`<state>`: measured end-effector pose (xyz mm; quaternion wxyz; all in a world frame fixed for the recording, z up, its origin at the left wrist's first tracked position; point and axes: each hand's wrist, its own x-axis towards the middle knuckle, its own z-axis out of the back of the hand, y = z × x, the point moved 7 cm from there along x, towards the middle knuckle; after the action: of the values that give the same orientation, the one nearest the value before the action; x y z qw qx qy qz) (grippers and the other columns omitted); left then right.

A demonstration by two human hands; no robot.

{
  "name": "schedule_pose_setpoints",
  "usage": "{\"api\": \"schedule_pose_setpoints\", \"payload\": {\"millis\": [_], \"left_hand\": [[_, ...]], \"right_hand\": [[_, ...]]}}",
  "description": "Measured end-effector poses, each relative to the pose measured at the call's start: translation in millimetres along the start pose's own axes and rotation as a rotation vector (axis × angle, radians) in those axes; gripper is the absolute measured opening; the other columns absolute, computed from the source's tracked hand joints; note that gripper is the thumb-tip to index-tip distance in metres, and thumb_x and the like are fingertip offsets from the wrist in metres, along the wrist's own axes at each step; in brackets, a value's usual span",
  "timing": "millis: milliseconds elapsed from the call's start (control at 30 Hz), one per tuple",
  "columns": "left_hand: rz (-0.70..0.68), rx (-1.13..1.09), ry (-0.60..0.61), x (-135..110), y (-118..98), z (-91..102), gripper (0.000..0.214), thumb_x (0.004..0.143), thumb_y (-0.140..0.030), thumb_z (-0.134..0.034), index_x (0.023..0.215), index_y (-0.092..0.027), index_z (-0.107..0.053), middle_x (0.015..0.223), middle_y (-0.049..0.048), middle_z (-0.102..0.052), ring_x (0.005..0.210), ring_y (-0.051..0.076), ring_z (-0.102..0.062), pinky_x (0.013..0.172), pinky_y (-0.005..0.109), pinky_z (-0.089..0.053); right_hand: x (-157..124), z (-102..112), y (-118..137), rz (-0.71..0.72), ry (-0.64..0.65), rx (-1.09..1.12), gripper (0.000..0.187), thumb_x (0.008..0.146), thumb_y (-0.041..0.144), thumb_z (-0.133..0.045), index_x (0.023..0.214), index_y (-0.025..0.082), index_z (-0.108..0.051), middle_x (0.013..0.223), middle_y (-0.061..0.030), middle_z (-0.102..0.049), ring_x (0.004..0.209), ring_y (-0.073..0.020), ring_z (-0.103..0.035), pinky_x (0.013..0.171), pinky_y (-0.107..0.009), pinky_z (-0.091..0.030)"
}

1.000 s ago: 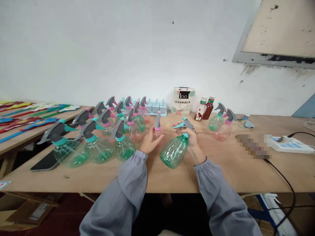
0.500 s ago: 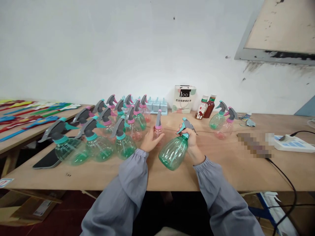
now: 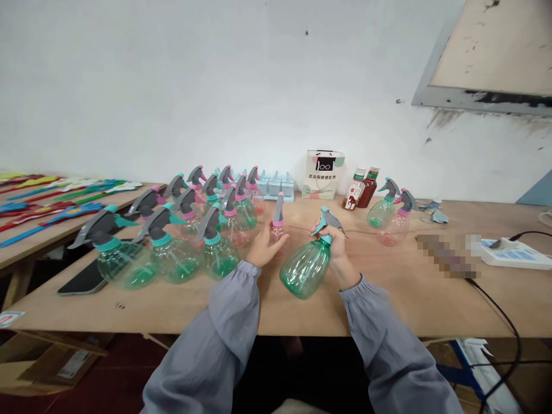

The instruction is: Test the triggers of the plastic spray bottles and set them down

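My right hand [image 3: 337,241] grips a green spray bottle [image 3: 304,269] around its neck and teal trigger. The bottle tilts, its rounded base toward me and to the left. My left hand [image 3: 262,246] is at a pink spray bottle [image 3: 278,221] with a grey head. Its thumb crosses the front of the body, and its fingers curve round the left side, partly hidden. Left of that hand, several green and pink spray bottles stand in a group, among them a green spray bottle [image 3: 221,260] closest to my left wrist.
A green spray bottle [image 3: 381,211] and a pink one [image 3: 394,229] stand at the right. Behind are a paper bag [image 3: 319,175], sauce bottles [image 3: 368,188] and light-blue moulds [image 3: 276,188]. A phone [image 3: 81,279] lies left; a power strip [image 3: 515,253] and cable lie right.
Almost nothing differs. The view has shifted very slightly, and both hands keep the same places at the two bottles.
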<state>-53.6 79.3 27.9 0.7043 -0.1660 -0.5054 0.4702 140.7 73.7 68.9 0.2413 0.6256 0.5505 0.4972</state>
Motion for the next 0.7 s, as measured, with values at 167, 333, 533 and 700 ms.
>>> {"api": "schedule_pose_setpoints", "payload": {"millis": [167, 333, 533, 700], "left_hand": [[0.000, 0.001, 0.005, 0.1, 0.1, -0.5, 0.053, 0.089, -0.046, -0.066, 0.132, -0.020, -0.050, 0.134, 0.0147, -0.066, 0.129, 0.032, -0.062, 0.115, 0.050, -0.043], [-0.026, 0.008, 0.007, 0.7, -1.4, 0.6, 0.055, 0.089, -0.046, -0.066, 0.134, -0.020, -0.050, 0.135, 0.0143, -0.065, 0.131, 0.031, -0.061, 0.114, 0.048, -0.043], [-0.016, 0.031, 0.024, 0.3, -0.3, 0.7, 0.057, 0.090, -0.046, -0.066, 0.139, -0.021, -0.049, 0.134, 0.0136, -0.066, 0.132, 0.031, -0.060, 0.114, 0.048, -0.043], [-0.008, 0.039, 0.030, 1.0, -0.7, 0.5, 0.060, 0.090, -0.048, -0.065, 0.141, -0.019, -0.047, 0.138, 0.0164, -0.063, 0.136, 0.032, -0.057, 0.116, 0.049, -0.041]], "right_hand": [[-0.8, 0.0, 2.5, 0.023, -0.006, -0.054, 0.019, 0.055, 0.030, -0.059, 0.073, 0.025, -0.065, 0.075, -0.0012, -0.073, 0.075, -0.0219, -0.068, 0.073, -0.035, -0.054], [-2.8, 3.0, 5.8, -0.002, -0.016, -0.105, 0.029, 0.062, 0.031, -0.070, 0.090, 0.026, -0.073, 0.091, -0.0016, -0.080, 0.095, -0.0264, -0.075, 0.097, -0.044, -0.056], [-10.6, 83.3, 44.5, 0.123, -0.290, -0.280, 0.031, 0.064, 0.037, -0.085, 0.091, 0.023, -0.075, 0.089, -0.0024, -0.080, 0.087, -0.0234, -0.078, 0.084, -0.039, -0.063], [-51.2, 204.8, 115.7, 0.248, -0.840, -0.518, 0.033, 0.059, 0.035, -0.088, 0.083, 0.017, -0.073, 0.073, -0.0003, -0.072, 0.067, -0.0173, -0.070, 0.061, -0.029, -0.057]]}}
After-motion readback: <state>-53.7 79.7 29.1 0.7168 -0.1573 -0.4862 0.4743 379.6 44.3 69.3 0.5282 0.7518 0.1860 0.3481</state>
